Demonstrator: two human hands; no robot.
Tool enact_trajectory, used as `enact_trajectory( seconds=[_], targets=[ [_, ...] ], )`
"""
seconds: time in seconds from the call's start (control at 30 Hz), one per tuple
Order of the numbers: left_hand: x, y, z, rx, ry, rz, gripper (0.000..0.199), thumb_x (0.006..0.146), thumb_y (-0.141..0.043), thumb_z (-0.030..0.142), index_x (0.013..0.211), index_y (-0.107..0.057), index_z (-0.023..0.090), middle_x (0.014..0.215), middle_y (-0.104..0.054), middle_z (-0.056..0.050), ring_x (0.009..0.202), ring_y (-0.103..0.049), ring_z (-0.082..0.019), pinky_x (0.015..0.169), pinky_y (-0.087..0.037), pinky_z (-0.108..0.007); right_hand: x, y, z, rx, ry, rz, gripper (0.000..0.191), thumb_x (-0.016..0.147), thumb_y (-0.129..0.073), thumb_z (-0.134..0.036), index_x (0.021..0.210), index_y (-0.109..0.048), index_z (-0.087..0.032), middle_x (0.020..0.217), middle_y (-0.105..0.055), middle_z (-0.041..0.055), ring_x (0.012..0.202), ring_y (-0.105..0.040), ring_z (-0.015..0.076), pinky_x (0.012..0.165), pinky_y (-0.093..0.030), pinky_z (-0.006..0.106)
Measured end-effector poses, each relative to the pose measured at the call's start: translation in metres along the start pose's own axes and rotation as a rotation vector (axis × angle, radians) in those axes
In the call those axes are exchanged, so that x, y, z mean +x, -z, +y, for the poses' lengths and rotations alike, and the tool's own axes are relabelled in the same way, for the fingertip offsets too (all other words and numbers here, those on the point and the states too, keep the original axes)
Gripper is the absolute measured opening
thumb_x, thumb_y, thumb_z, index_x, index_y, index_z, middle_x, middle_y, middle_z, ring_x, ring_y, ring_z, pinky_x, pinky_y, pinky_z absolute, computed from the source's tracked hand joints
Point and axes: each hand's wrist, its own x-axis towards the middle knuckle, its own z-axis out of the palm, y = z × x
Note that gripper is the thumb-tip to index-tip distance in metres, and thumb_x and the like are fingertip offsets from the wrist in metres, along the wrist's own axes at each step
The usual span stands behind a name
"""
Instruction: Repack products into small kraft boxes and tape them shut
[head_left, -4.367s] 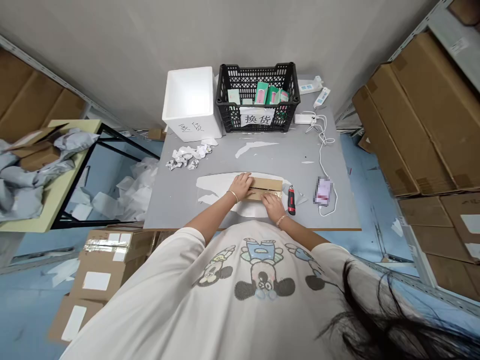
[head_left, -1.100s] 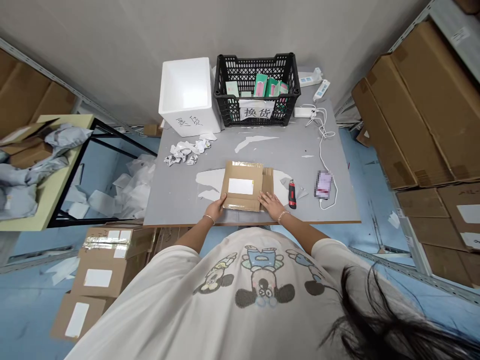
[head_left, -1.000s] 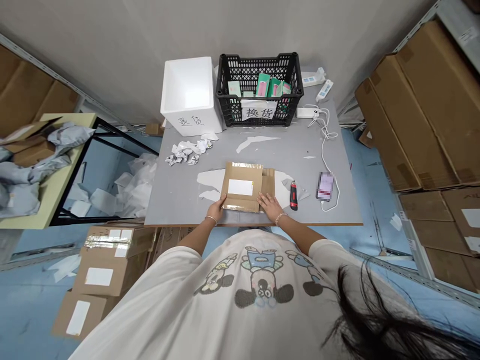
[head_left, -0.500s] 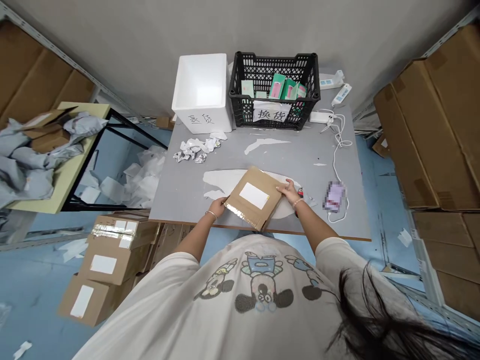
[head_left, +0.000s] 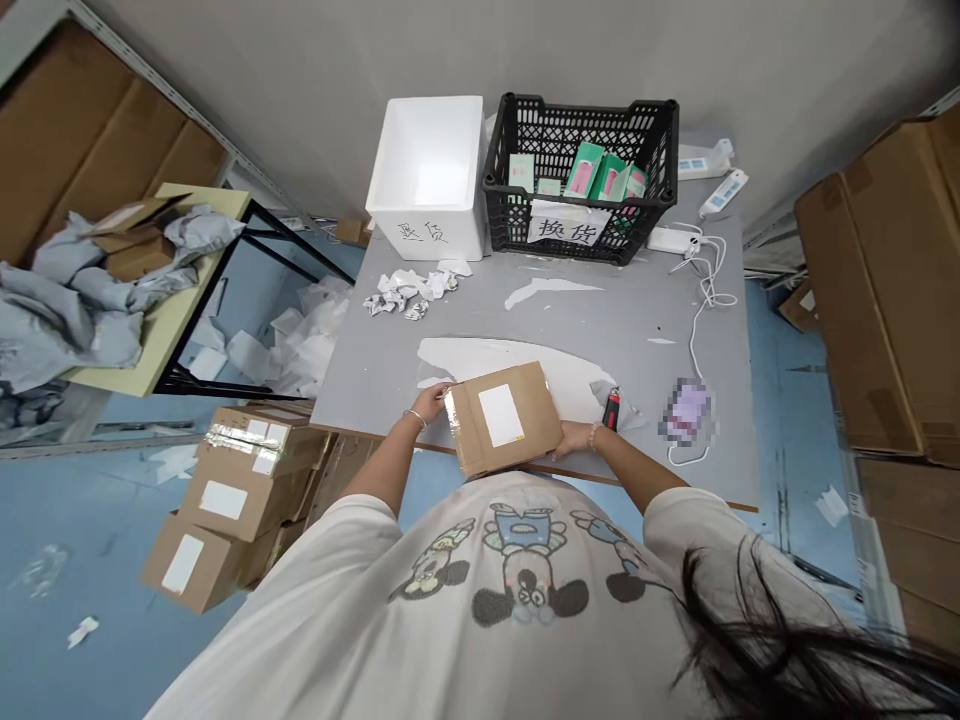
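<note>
Fingers (head_left: 444, 394) of the left hand (head_left: 427, 404) were curled together over the taped left edge of one cardboard mailer box (head_left: 517, 405), which bore one white label (head_left: 501, 414). The box was held between both hands at the near edge of a grey work table (head_left: 577, 335), with its nearest corner projecting past that edge. The right hand (head_left: 574, 437) was pressed to the box's right side, but its fingers were hidden beneath the box, so whether they were spread or pressed together could not be told.

One red-and-black box cutter (head_left: 613, 409) lay just beside the right hand, and one pixelated object (head_left: 686, 410), too blurred to identify, lay farther right with a white cable (head_left: 701, 320) running from it. One heap of crumpled white paper (head_left: 409, 293) was seen beyond the left hand. Three labelled parcels (head_left: 240, 490) were stacked on the floor at the left. At the table's far end stood one white foam box (head_left: 427, 170) and one black plastic crate (head_left: 577, 130), in which about five small cartons (head_left: 596, 170) were held.
</note>
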Motion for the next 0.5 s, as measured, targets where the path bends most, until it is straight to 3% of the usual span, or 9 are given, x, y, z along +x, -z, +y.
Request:
enact_trajectory(
  seconds=[0.13,0.33,0.4,0.5],
  targets=[
    [0.003,-0.017,0.0,-0.253,0.134,0.122,0.026,0.064,-0.072,0.033,0.084,-0.068,0.017,0.085,-0.073,-0.005,0.081,-0.067,-0.021,0.079,-0.054,-0.036,-0.003,-0.023,0.011,0.077,0.017,0.165,0.043,0.051,-0.085,-0.036,0.087,-0.069,-0.018,0.085,-0.073,0.0028,0.082,-0.065,0.0231,0.081,-0.053,0.039],
    [0.014,-0.024,0.008,-0.519,0.228,0.376,0.034,0.067,-0.073,0.043,0.086,-0.066,0.016,0.084,-0.073,-0.005,0.079,-0.068,-0.019,0.073,-0.054,-0.031,-0.009,-0.038,0.007,-0.059,0.022,0.822,0.024,0.066,-0.074,-0.04,0.065,-0.057,-0.022,0.068,-0.063,0.0012,0.076,-0.06,0.0225,0.077,-0.051,0.036],
    [0.021,-0.024,0.012,-0.558,0.323,0.401,0.033,0.065,-0.076,0.038,0.086,-0.067,0.016,0.08,-0.073,-0.006,0.075,-0.068,-0.021,0.07,-0.055,-0.032,-0.006,-0.039,0.0,-0.088,0.038,0.864,0.021,0.07,-0.07,-0.039,0.066,-0.057,-0.022,0.069,-0.063,0.0015,0.075,-0.06,0.0224,0.076,-0.05,0.036],
    [0.029,-0.024,0.015,-0.566,0.439,0.436,0.027,0.065,-0.076,0.032,0.084,-0.066,0.015,0.071,-0.07,-0.006,0.068,-0.068,-0.022,0.065,-0.056,-0.035,0.002,-0.041,-0.007,-0.036,0.035,0.781,0.019,0.071,-0.068,-0.035,0.084,-0.063,-0.021,0.085,-0.068,0.0035,0.082,-0.062,0.023,0.081,-0.05,0.037]
  ],
)
